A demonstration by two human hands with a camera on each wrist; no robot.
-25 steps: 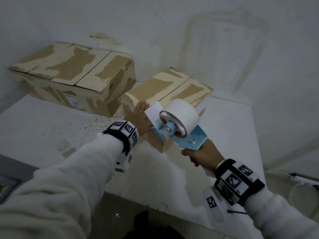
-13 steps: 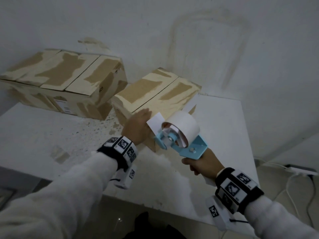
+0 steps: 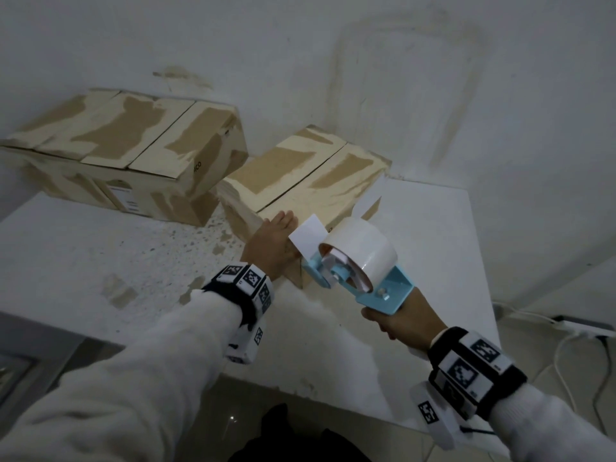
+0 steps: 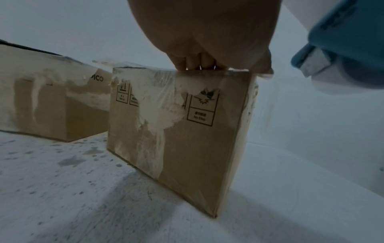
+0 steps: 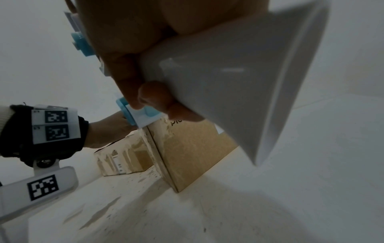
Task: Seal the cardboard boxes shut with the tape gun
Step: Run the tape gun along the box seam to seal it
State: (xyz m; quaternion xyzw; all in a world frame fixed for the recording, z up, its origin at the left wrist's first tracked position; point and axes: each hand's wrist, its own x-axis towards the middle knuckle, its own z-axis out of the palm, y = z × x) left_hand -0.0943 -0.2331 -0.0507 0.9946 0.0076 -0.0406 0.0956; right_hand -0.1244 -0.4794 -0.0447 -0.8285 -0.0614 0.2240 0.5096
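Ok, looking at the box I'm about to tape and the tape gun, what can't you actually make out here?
- Near box top seam end, head view: covered by the left hand.
- Tape gun handle, head view: wrapped by the right hand.
- Box label print, left wrist view: blurred, partly under torn tape.
- Tape roll, right wrist view: cut off by the frame, blocks the box top.

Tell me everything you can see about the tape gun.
The tape gun has a light blue plastic frame carrying a wide white tape roll. A loose white tape end sticks up at its front. The right hand grips its handle, holding it in the air beside the near box's front corner.
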